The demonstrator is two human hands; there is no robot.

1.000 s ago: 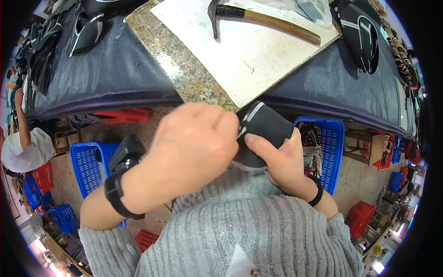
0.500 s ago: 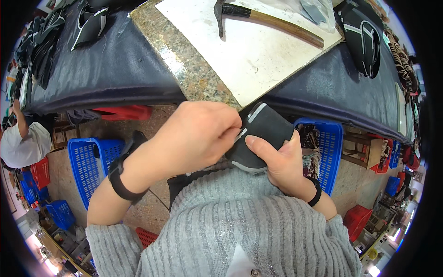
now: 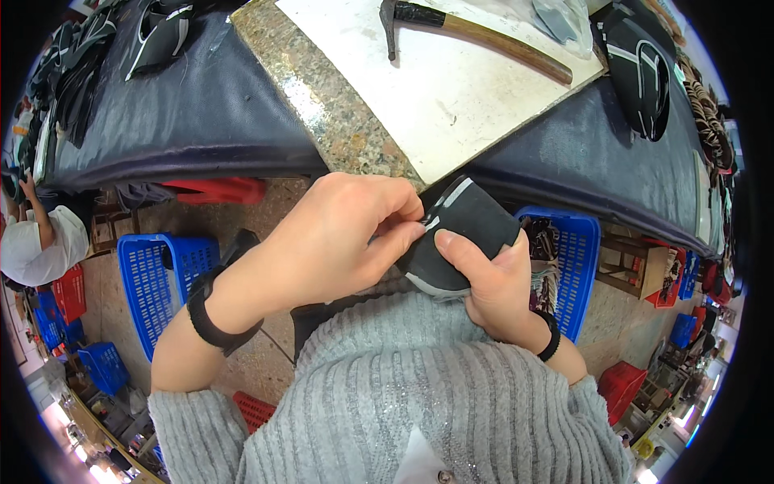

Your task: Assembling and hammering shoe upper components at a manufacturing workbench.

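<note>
A black shoe upper (image 3: 476,218) with pale grey strips along its edges is held over my lap, just below the table corner. My right hand (image 3: 496,274) is closed round its right side, thumb lying on top. At the upper's left edge, my left hand (image 3: 355,230) pinches with thumb and forefinger beside a pale strip; the fingertips meet the edge there. Part of the upper is hidden behind the fingers. Beyond my hands, a hammer (image 3: 492,44) with a wooden handle rests on a white board (image 3: 451,97) on a speckled stone slab (image 3: 322,105).
Dark sheeting covers the table (image 3: 218,105). Similar black uppers (image 3: 641,81) lie to the right, and more sit at the far left. Blue baskets (image 3: 149,282) flank me under the table edge, the right one holding pieces. Another person (image 3: 48,246) is at the far left.
My left thumb and forefinger have shifted and now show more openly at the upper's edge. The upper has turned slightly in my right hand.
</note>
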